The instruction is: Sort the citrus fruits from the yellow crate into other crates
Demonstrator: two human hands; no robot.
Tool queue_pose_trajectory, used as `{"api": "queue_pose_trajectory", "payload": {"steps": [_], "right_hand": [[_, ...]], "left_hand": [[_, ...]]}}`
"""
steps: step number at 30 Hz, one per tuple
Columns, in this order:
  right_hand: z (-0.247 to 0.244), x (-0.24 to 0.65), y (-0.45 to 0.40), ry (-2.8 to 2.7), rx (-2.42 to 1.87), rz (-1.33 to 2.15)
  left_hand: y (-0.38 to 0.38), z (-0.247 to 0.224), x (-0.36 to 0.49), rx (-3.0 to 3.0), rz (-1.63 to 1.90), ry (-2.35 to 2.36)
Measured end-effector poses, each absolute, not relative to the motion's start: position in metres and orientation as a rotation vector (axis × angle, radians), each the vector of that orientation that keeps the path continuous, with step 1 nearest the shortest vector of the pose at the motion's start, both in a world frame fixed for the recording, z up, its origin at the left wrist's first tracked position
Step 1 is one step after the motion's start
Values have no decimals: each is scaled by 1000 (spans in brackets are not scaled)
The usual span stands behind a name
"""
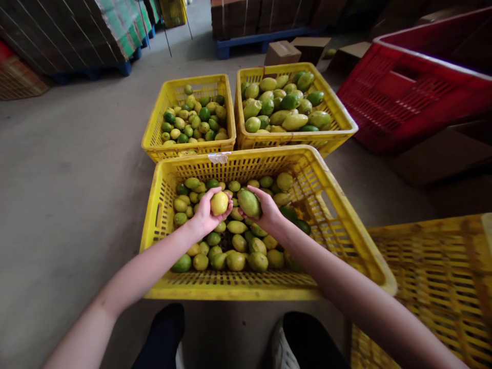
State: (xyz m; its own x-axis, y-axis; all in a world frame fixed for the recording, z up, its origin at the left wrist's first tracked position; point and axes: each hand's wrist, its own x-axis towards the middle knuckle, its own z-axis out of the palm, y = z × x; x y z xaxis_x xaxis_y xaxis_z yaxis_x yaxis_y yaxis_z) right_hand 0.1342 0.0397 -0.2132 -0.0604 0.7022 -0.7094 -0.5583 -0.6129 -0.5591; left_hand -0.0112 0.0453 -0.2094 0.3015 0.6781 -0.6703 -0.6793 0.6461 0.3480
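My left hand (pixel 208 214) is closed round a small yellow lemon (pixel 219 203). In my right hand (pixel 268 211) is a larger green lemon (pixel 249 204), its long side tilted. Both hands are side by side over the near yellow crate (pixel 238 293), a little apart from each other. Many green and yellow lemons (pixel 236 261) lie loose in that crate, mostly in its left and middle part. Some of them are hidden under my hands and forearms.
Beyond stand two yellow crates: the left one (pixel 154 115) holds small lemons, the right one (pixel 342 115) bigger ones. A red crate (pixel 384 97) leans at the right. Another yellow crate (pixel 434 271) is at lower right. Cardboard boxes (pixel 282 53) and a blue pallet (pixel 265 38) are behind.
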Motion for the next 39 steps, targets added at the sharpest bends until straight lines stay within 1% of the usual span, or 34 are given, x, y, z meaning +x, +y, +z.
{"api": "queue_pose_trajectory", "payload": {"steps": [7, 17, 23, 32, 35, 39], "right_hand": [[-214, 134, 39, -156, -1319, 1816], [-210, 136, 39, -232, -1212, 1818], [-217, 136, 38, -227, -1195, 1869], [-206, 138, 39, -254, -1148, 1840], [-208, 140, 41, -263, -1120, 1877], [-208, 140, 39, -307, -1166, 1815]], "left_hand": [[43, -205, -18, -4, 821, 692], [41, -204, -19, -11, 827, 561], [41, -208, -19, -8, 822, 574], [37, -200, -11, 101, 899, 698], [41, -203, -11, 78, 947, 768], [48, -210, -13, 83, 958, 756]]}}
